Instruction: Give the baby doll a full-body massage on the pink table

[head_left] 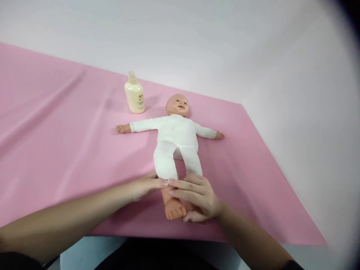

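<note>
A baby doll [180,131] in a white cloth suit lies on its back, head away from me and arms stretched out sideways. My left hand [146,186] holds the doll's leg on the left from its outer side, with the thumb across the shin at the trouser hem and the other fingers hidden behind. From the other side, my right hand [198,197] wraps the same lower leg, its fingertips on the shin and its thumb by the toes of the bare foot [173,210]. The doll's other foot is mostly hidden behind my right hand.
A pale yellow pump bottle [135,95] stands upright beyond the doll's outstretched arm on the left. Under everything lies a pink cloth [70,150] with some creases. Its near edge runs just in front of my body, and a whitish surface [295,112] extends beyond it.
</note>
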### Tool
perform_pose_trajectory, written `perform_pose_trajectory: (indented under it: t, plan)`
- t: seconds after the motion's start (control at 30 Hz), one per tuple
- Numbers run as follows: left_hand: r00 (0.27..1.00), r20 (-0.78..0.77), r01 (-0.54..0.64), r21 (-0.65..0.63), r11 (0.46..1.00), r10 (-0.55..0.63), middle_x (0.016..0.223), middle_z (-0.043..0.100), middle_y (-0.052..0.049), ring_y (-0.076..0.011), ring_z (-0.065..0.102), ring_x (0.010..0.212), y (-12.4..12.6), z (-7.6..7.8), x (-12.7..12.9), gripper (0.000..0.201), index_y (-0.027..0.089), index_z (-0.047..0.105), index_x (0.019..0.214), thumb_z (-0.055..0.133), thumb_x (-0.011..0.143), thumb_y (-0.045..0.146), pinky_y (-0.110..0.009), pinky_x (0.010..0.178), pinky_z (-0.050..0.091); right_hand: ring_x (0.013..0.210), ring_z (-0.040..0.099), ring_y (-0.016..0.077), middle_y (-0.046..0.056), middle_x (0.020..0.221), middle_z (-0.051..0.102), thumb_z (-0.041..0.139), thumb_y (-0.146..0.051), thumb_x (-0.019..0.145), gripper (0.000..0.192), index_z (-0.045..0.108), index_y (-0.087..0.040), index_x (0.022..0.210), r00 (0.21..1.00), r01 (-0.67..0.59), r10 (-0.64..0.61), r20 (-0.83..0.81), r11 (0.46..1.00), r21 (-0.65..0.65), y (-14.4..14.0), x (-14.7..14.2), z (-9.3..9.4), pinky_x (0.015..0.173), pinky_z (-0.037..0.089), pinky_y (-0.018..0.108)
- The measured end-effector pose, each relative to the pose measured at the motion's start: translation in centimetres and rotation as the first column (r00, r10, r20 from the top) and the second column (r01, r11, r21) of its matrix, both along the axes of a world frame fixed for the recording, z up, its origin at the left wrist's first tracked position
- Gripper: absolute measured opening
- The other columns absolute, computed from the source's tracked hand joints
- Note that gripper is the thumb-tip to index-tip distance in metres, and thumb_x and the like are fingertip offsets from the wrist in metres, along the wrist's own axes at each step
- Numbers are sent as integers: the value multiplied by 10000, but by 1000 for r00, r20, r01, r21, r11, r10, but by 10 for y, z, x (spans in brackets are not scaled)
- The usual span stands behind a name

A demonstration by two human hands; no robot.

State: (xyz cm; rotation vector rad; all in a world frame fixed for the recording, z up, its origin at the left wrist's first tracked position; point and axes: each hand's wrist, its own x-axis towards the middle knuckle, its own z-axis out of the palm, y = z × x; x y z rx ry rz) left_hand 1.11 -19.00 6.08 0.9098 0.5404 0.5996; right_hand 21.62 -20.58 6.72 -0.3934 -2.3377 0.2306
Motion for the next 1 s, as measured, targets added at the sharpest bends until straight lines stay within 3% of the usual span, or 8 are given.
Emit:
perform_pose_trajectory:
  t: [0.27, 0.5, 0.83, 1.0]
  plan:
    - [999, 22, -46, -38, 998, 47, 1057, 644, -70, -262, 544, 1071, -2, -4, 0, 346, 152, 590, 1032, 658, 732, 312, -400, 985, 357, 912, 611, 170, 131, 1164, 636, 382, -484, 901, 491, 517, -131, 1214, 1000, -11, 11, -26, 1000, -5, 0, 0, -1, 756, 511, 323]
    - [997, 82, 14, 17, 1000, -15, 1006, 665, -104, -256, 583, 1008, 3, -13, 1, 372, 131, 589, 1037, 650, 752, 363, -426, 950, 382, 870, 594, 152, 105, 1097, 671, 440, -465, 875, 461, 525, -135, 1186, 1000, -16, 15, 18, 999, 49, -1, -1, -1, 742, 495, 304]
    - [999, -49, 22, 79, 997, -18, 1006, 667, -123, -269, 575, 1022, 7, -22, 0, 450, 119, 598, 1022, 675, 716, 440, -459, 991, 348, 807, 562, 132, 80, 1101, 670, 530, -453, 832, 450, 540, -161, 1174, 995, -33, 25, 98, 996, 85, 0, -1, -1, 718, 473, 283]
    - [993, -115, 13, 77, 997, -4, 1017, 658, -110, -270, 563, 1026, 9, -26, -2, 495, 129, 591, 1029, 696, 684, 468, -446, 966, 369, 845, 590, 128, 69, 1069, 686, 505, -384, 854, 388, 551, -148, 1160, 998, -53, 51, 20, 995, 79, -1, -2, -2, 749, 493, 279]
